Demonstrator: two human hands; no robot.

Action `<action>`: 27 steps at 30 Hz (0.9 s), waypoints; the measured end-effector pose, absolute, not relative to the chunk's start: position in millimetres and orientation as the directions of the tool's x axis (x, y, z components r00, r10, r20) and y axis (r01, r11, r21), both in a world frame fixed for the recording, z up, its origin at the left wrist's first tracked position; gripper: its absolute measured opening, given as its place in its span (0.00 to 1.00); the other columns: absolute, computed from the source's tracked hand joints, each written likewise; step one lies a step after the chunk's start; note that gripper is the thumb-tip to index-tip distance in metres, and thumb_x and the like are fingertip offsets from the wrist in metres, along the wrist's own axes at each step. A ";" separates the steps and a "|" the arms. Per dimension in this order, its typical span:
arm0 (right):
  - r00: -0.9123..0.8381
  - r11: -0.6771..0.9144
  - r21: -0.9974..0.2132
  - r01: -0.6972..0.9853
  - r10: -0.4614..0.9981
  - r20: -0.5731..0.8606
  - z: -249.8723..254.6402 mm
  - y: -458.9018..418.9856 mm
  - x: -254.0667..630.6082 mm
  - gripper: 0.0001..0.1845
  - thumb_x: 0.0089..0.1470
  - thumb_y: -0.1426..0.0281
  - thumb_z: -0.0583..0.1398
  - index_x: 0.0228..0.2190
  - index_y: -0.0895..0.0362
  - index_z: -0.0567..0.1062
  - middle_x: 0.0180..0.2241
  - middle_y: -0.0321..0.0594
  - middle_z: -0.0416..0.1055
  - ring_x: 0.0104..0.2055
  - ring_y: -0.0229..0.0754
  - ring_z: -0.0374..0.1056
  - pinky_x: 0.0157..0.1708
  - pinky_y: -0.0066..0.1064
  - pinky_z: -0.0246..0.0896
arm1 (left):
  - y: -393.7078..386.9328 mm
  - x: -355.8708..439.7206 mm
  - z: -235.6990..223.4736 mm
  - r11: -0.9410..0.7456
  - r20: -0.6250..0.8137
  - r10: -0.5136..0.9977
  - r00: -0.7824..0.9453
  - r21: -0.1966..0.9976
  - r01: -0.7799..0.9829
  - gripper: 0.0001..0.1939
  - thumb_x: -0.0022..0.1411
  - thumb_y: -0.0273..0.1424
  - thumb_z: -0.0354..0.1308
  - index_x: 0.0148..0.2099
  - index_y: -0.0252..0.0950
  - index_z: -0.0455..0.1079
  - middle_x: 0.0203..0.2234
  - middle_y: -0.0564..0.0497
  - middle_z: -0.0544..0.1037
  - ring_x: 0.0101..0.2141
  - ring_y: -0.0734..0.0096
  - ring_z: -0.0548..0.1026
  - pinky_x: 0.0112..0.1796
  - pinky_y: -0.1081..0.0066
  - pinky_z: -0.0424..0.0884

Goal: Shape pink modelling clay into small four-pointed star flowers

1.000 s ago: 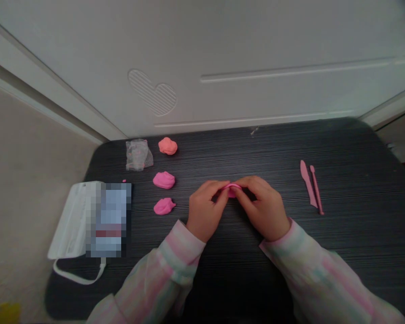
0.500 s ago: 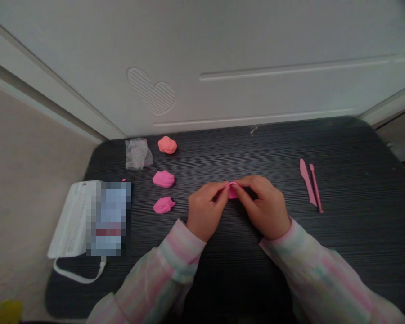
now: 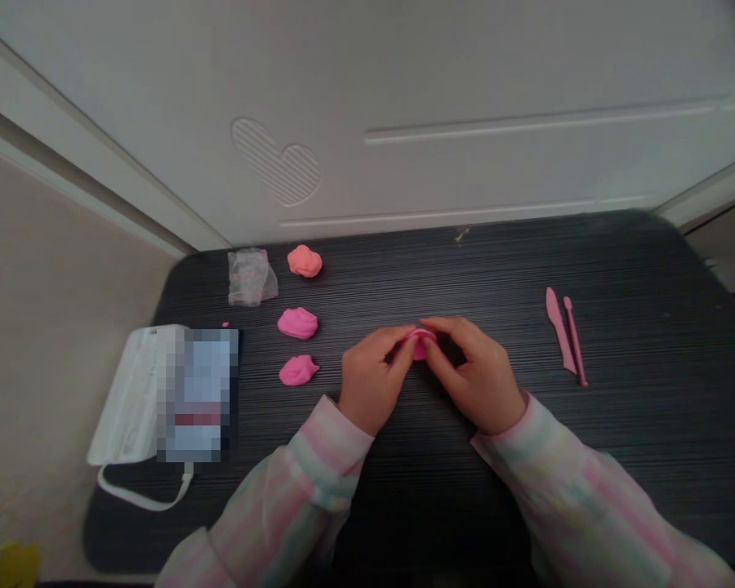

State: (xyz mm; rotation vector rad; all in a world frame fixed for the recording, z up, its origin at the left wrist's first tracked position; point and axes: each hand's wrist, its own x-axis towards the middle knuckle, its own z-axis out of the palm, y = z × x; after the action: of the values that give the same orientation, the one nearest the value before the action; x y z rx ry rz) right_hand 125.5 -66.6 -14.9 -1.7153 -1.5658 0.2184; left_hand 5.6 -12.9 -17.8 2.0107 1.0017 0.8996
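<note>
A small pink clay piece (image 3: 419, 342) is pinched between both my hands above the middle of the dark striped table (image 3: 649, 278). My left hand (image 3: 372, 377) grips its left side with curled fingers. My right hand (image 3: 474, 374) holds the right side, fingers bent over the top. Most of the clay is hidden by my fingers. Left of my hands lie two pink clay lumps (image 3: 297, 323) (image 3: 297, 371) and, farther back, an orange-pink lump (image 3: 305, 261).
Two pink plastic modelling tools (image 3: 565, 331) lie side by side at the right. A crumpled clear wrapper (image 3: 251, 278) sits at the back left. A white case with a strap (image 3: 135, 396) overhangs the table's left edge. A white panelled wall stands behind.
My fingers have shifted slightly on the clay piece, the right hand's fingers moving a little over its top. Everything else on the table stays where it was.
</note>
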 end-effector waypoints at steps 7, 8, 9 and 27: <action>0.282 -0.009 -0.661 0.751 0.909 0.308 -14.7 -66.6 125.1 0.08 0.49 0.68 0.56 0.33 0.57 0.71 0.30 0.38 0.72 0.31 0.38 0.67 0.32 0.31 0.62 | -13.4 5.5 -18.5 -0.347 0.187 0.894 0.408 0.864 0.365 0.06 0.54 0.28 0.53 0.34 0.35 0.71 0.28 0.52 0.77 0.28 0.76 0.74 0.33 0.76 0.71; 0.282 -0.016 -0.663 0.748 0.913 0.296 -14.5 -66.6 125.3 0.07 0.49 0.68 0.56 0.31 0.57 0.71 0.29 0.37 0.72 0.30 0.37 0.66 0.31 0.31 0.61 | -13.4 5.6 -19.0 -0.328 0.172 0.894 0.414 0.880 0.343 0.06 0.55 0.28 0.53 0.35 0.35 0.70 0.29 0.52 0.77 0.28 0.76 0.74 0.33 0.76 0.71; 0.283 -0.022 -0.666 0.746 0.915 0.287 -14.4 -66.7 125.4 0.06 0.49 0.68 0.56 0.31 0.57 0.71 0.28 0.37 0.72 0.29 0.37 0.66 0.31 0.31 0.61 | -13.2 5.7 -19.7 -0.305 0.156 0.893 0.422 0.899 0.315 0.07 0.55 0.29 0.53 0.37 0.34 0.70 0.29 0.52 0.77 0.29 0.76 0.75 0.33 0.76 0.71; 0.243 0.063 -0.618 0.784 0.885 0.397 -14.1 -69.0 123.7 0.07 0.49 0.72 0.55 0.33 0.57 0.70 0.31 0.39 0.72 0.33 0.38 0.66 0.33 0.32 0.61 | -11.6 6.0 -19.0 -0.241 0.069 0.888 0.454 0.911 0.334 0.12 0.56 0.29 0.52 0.43 0.35 0.68 0.33 0.50 0.77 0.32 0.74 0.75 0.36 0.74 0.70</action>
State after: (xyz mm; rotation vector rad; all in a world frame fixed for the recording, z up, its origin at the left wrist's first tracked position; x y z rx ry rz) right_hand 123.7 -69.0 -14.1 -1.7276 -1.5512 0.1622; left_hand 6.0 -11.6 -19.0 1.7930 1.0425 0.7633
